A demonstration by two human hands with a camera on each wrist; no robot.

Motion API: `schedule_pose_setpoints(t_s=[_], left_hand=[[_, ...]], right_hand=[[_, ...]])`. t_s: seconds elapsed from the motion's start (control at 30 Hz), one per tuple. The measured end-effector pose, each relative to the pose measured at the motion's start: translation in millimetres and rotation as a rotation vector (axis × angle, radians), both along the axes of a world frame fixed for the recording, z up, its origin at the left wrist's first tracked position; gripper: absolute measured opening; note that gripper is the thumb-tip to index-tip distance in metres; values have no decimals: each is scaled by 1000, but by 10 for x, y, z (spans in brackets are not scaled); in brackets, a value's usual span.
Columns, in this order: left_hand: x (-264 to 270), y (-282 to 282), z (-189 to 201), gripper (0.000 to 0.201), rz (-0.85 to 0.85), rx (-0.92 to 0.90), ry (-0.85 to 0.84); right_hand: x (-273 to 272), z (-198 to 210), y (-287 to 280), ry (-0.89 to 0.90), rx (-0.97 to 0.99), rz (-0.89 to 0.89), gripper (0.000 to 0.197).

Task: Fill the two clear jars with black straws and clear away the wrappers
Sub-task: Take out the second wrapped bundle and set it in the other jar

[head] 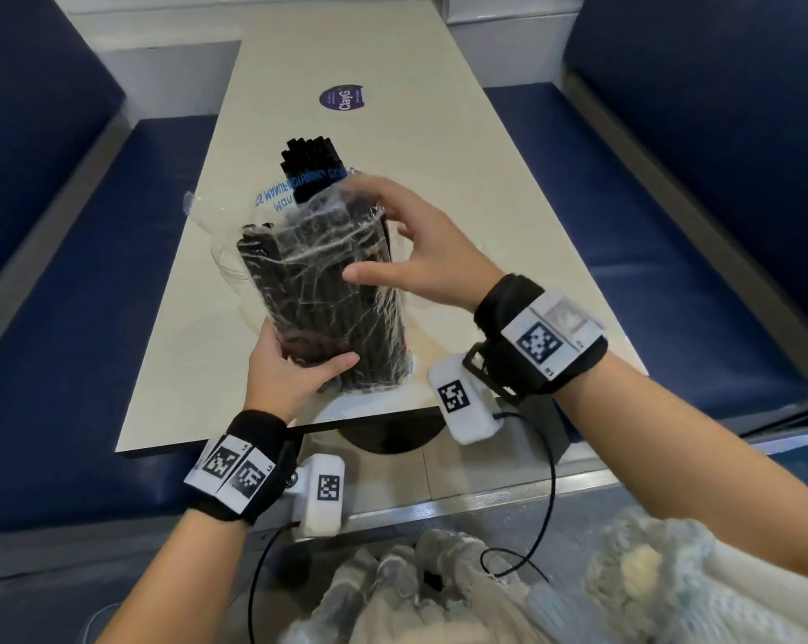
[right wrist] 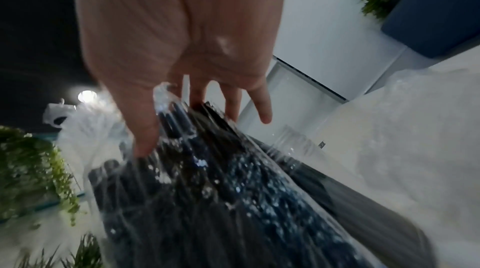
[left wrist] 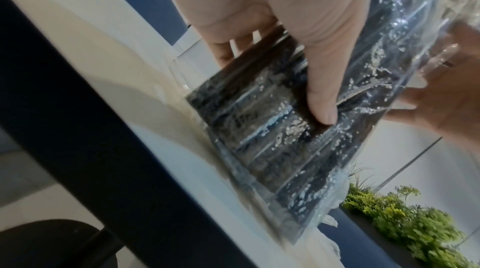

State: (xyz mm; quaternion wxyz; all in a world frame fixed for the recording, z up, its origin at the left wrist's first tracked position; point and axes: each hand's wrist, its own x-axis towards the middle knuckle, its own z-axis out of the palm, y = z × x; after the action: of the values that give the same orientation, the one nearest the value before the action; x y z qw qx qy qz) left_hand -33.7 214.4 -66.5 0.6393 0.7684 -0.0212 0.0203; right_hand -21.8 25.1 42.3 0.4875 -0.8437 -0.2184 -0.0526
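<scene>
Left hand (head: 290, 371) grips the bottom of the straw pack (head: 328, 295), thumb over the front, upright at the near table (head: 439, 146) edge. Right hand (head: 420, 258) spread, fingers against the pack's upper wrapper (head: 272, 202). More straws (head: 310, 160) stand behind; their jar hidden. Clear jar (head: 228, 267) left, mostly blocked. Round sticker (head: 341, 99) farther back. Benches (head: 671, 216) both sides.

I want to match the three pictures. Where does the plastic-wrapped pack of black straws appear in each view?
Head: the pack of black straws stands in the centre, on the table.
Left wrist: it runs from centre to upper right, the left hand gripping its lower end.
Right wrist: it fills the lower centre, under the right hand.
Shared landmark: the crinkled clear wrapper around the straws.
</scene>
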Motion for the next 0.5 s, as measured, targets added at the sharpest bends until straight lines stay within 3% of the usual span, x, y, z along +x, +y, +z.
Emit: schedule_pose_setpoints(t_s=[0.13, 0.3, 0.4, 0.5], left_hand=[[-47, 38, 131, 72, -37, 16, -69], [-100, 98, 485, 70, -73, -215, -301], [-87, 87, 625, 64, -75, -189, -440], [-87, 75, 628, 62, -52, -187, -474]], right_hand=[[-25, -167, 93, -113, 153, -50, 34], [-124, -261, 200, -197, 190, -80, 15], [-164, -287, 220, -158, 264, -92, 18], [-196, -282, 207, -118, 308, -117, 31]])
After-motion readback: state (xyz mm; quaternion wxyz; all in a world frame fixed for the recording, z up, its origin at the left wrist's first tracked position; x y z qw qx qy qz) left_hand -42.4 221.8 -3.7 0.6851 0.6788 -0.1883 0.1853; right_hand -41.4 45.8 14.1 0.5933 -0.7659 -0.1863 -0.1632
